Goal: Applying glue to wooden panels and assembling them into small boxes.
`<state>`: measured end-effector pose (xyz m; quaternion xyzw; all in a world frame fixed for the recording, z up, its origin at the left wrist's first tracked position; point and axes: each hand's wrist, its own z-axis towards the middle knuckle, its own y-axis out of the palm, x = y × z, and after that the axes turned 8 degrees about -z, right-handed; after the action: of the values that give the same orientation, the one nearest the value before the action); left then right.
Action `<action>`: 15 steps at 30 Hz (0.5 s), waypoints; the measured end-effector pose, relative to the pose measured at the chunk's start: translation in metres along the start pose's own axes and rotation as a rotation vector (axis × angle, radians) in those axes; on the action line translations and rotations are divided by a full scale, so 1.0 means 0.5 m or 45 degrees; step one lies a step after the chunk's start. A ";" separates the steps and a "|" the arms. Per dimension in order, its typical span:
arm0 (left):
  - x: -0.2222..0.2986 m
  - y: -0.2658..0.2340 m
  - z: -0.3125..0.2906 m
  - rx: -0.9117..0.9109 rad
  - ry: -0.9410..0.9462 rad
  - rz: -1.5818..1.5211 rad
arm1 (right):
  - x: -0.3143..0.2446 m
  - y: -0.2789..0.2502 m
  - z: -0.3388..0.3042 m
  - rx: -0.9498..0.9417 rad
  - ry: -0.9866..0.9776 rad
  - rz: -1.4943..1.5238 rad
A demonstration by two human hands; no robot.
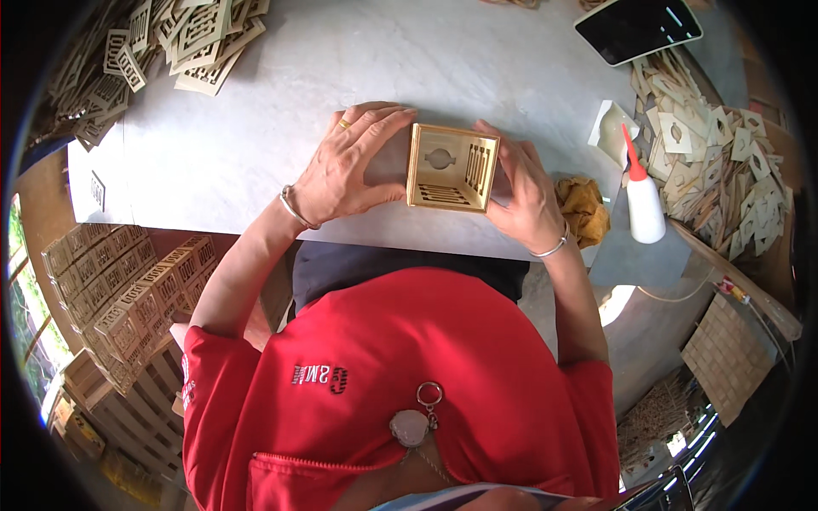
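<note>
A small wooden box (454,168) with its open side toward me sits over the near half of the table. Slotted cutouts show in two of its walls, and another panel has a round cutout with side notches. My right hand (530,192) grips the box along its right side, thumb near the lower corner and fingers at the upper one. Just left of the box is my left hand (351,162), thumb and fingers spread apart; its fingertips come close to the box's left edge, and whether they touch it I cannot tell.
Loose slotted panels (200,43) pile up far left; wooden pieces (694,153) heap at right. A white glue bottle (645,209) with red nozzle, yellow-brown cloth (583,211), white tray (610,134) and dark-screened device (637,30) lie rightward. Finished-looking boxes (136,294) stack lower left.
</note>
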<state>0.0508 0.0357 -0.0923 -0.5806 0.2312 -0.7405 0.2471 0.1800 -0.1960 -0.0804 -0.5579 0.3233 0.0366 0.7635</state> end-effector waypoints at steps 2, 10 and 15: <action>-0.003 -0.001 0.001 -0.013 0.023 -0.005 | -0.004 0.003 0.000 0.037 -0.047 -0.012; 0.003 0.005 -0.007 0.019 0.076 -0.008 | -0.005 0.001 0.003 0.043 -0.002 0.066; 0.000 -0.002 -0.004 0.010 0.084 -0.010 | -0.017 0.005 -0.007 0.042 0.009 0.097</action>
<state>0.0487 0.0366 -0.0920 -0.5558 0.2340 -0.7612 0.2386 0.1708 -0.1955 -0.0786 -0.5326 0.3476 0.0583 0.7695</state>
